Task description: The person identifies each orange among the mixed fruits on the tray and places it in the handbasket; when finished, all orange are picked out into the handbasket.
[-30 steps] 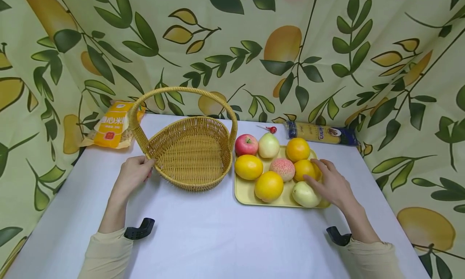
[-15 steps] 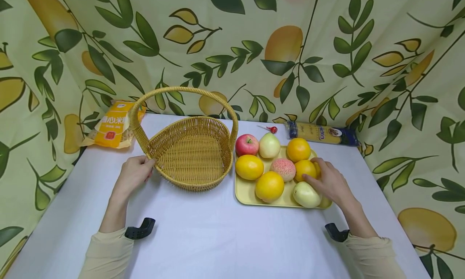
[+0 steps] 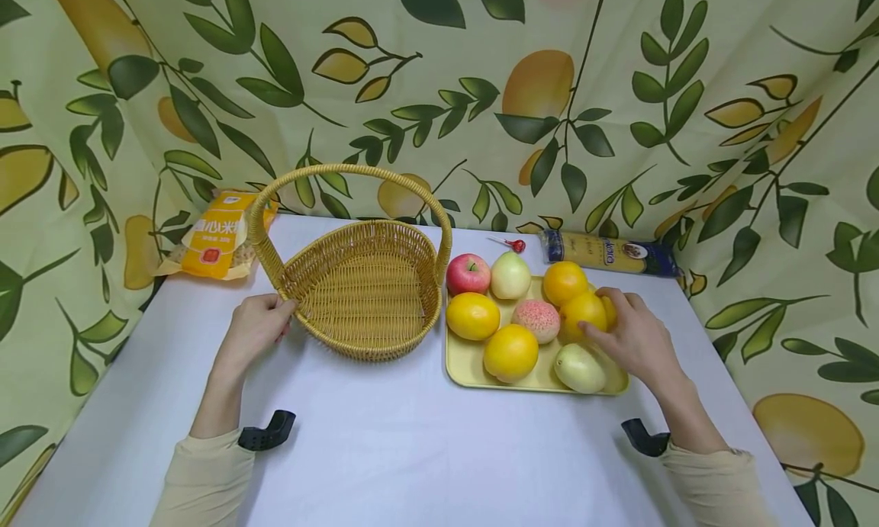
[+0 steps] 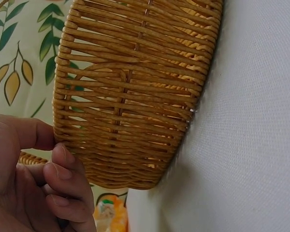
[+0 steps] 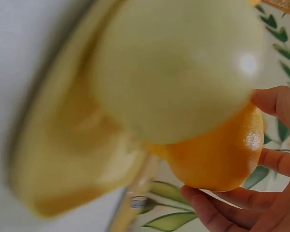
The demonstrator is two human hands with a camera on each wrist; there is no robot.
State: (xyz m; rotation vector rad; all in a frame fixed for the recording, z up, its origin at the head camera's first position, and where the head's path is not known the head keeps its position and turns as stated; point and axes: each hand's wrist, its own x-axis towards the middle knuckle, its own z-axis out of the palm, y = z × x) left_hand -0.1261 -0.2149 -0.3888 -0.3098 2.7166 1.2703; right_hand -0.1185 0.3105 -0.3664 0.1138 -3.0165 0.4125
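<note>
My left hand (image 3: 255, 330) pinches the near-left rim of a wicker basket (image 3: 364, 351) with a tall arched handle; the left wrist view shows thumb and fingertips at its woven edge. On the right, my right hand (image 3: 635, 332) grips a yellow-orange fruit (image 3: 582, 317), raised slightly over the yellow tray (image 3: 467, 373). In the right wrist view, fingers and thumb surround the yellow-orange fruit (image 5: 220, 157), partly hidden behind a blurred pale green fruit (image 5: 179, 67). Also on the tray are a red apple (image 3: 468, 274), a pale pear (image 3: 510, 275), a speckled pink peach (image 3: 536, 320) and several yellow-orange fruits.
An orange-and-clear snack bag (image 3: 216, 237) stands at the back left. A red lollipop (image 3: 515, 245) and a long blue-and-yellow pasta packet (image 3: 611, 252) lie behind the tray. Leaf-printed cloth (image 3: 439, 92) borders the white table (image 3: 412, 451).
My right hand has closed its fingers on the yellow-orange fruit and shifted it slightly up and to the right. My left hand stays on the basket rim.
</note>
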